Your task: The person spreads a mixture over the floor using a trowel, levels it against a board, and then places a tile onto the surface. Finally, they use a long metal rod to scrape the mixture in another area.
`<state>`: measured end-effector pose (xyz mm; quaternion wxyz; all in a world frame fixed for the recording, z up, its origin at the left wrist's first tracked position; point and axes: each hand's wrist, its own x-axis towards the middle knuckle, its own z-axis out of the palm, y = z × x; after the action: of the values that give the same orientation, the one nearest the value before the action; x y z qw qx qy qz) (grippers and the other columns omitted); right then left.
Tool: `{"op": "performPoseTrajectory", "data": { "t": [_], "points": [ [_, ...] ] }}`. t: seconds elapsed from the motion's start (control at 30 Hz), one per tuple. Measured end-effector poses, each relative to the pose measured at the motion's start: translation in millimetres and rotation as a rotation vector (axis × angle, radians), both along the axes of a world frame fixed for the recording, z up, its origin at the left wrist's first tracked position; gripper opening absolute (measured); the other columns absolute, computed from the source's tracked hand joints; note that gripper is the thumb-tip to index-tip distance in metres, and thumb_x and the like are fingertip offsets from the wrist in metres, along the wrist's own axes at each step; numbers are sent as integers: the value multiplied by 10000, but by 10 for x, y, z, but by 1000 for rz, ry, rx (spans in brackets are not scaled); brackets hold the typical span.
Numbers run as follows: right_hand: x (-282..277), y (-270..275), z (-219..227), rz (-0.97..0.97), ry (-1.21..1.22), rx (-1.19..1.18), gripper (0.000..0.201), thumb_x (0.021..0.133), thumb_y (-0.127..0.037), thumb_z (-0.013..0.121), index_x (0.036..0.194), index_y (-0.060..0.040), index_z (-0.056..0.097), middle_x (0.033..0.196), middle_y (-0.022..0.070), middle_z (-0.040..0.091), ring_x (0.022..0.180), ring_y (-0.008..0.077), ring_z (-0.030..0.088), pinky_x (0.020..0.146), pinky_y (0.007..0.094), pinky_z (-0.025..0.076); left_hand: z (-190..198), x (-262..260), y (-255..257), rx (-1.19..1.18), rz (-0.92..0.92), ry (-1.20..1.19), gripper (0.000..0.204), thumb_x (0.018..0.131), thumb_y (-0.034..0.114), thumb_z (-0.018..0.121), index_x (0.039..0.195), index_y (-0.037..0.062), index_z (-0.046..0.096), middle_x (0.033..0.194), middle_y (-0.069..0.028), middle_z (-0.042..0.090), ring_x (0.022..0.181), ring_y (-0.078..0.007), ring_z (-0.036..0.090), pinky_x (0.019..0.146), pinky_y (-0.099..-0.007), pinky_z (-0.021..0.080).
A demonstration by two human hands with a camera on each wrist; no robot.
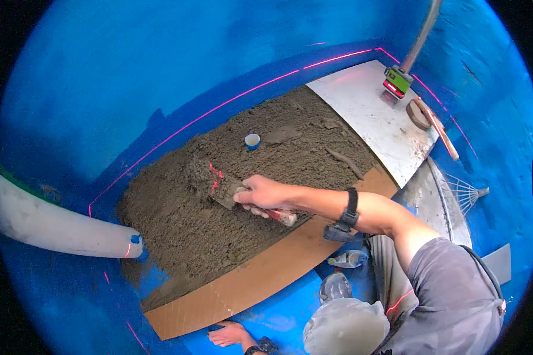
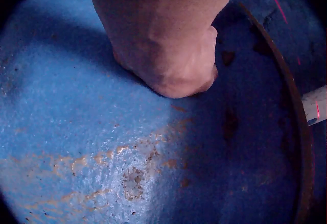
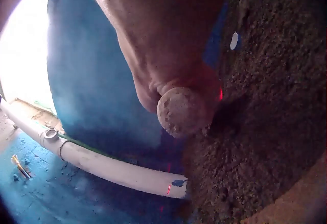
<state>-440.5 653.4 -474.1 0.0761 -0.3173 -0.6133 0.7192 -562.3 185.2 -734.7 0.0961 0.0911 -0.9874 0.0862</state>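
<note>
My right hand (image 1: 263,194) grips a trowel (image 1: 285,218) by its red handle, over the bed of grey-brown mortar (image 1: 231,231). The blade points left, smeared with mortar, and red laser light falls near it. In the right wrist view the handle's round, crusted end (image 3: 180,112) sticks out of the fist. My left hand (image 1: 230,335) rests on the blue floor (image 2: 61,116) by the outer edge of a brown board (image 1: 243,291). From the left wrist view, the back of that hand shows and most fingers are hidden.
A small blue-and-white cup (image 1: 252,141) stands in the mortar. The white pipe (image 1: 65,222) comes in at left. At the back right, a green laser level (image 1: 398,81) stands on a pale panel (image 1: 361,97) by a pole. A plastic bottle (image 1: 348,259) lies near the knee.
</note>
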Motion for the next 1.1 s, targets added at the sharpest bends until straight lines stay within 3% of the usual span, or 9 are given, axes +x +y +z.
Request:
{"op": "performPoseTrajectory", "data": {
  "t": [0.27,0.4,0.5,0.6,0.63,0.7,0.8,1.0,1.1],
  "points": [
    [1176,153,461,-147,-161,-42,308,1035,-304,605,880,-39,579,632,13,542,471,114,513,406,302,395,141,78,85,43,-22,105,563,1040,535,470,1317,53,560,1203,-142,561,1110,-358,550,912,-493,455],
    [1648,494,718,-240,-279,24,274,1046,-269,584,966,-7,599,718,48,597,487,115,532,414,309,436,19,58,-12,35,-57,161,557,1040,518,484,1323,43,555,1208,-150,559,1119,-369,551,907,-509,455],
    [1814,916,585,-401,-295,109,257,1021,-238,595,1024,15,644,773,61,603,494,117,542,408,308,438,-152,-4,-109,-52,-75,102,666,910,578,578,1235,-2,562,1193,-189,567,1071,-377,583,834,-518,485],
    [1807,1483,288,-423,-573,706,235,922,-166,603,1003,26,712,885,190,720,710,289,719,643,466,586,-217,-26,-123,-123,-91,234,601,917,567,552,1161,19,579,1134,-172,573,1029,-360,583,797,-507,478],
    [1765,1662,130,-422,-572,707,235,922,-166,603,1003,26,712,885,190,720,710,289,719,643,466,586,-220,-30,-135,-138,-93,267,586,919,566,544,1142,26,585,1120,-168,576,1020,-356,584,788,-505,478],
    [1683,1906,-68,-285,-856,1108,252,880,-129,597,1018,48,712,982,283,736,916,419,744,813,526,587,-110,15,-77,-103,-85,233,599,918,574,547,1158,27,585,1136,-171,577,1033,-361,586,796,-510,483],
    [1651,1882,39,-301,-973,1199,254,847,-113,601,1000,55,716,1031,303,724,977,460,720,843,529,584,169,43,13,51,-13,34,555,1035,501,507,1324,30,554,1246,-159,561,1134,-382,554,906,-521,459],
    [1730,1490,300,-361,-788,1244,215,860,-127,646,975,51,683,1013,317,705,933,495,695,798,555,566,-124,-24,-98,16,-51,112,592,1044,500,481,1352,-1,544,1324,-169,568,1210,-373,532,979,-502,443],
    [1735,1157,363,-328,-590,1314,317,915,-242,674,1032,52,658,923,274,723,846,442,721,762,546,558,-41,-4,-45,13,-15,34,598,1044,494,477,1368,-6,528,1348,-170,550,1226,-370,516,994,-504,433]
  ]
}}
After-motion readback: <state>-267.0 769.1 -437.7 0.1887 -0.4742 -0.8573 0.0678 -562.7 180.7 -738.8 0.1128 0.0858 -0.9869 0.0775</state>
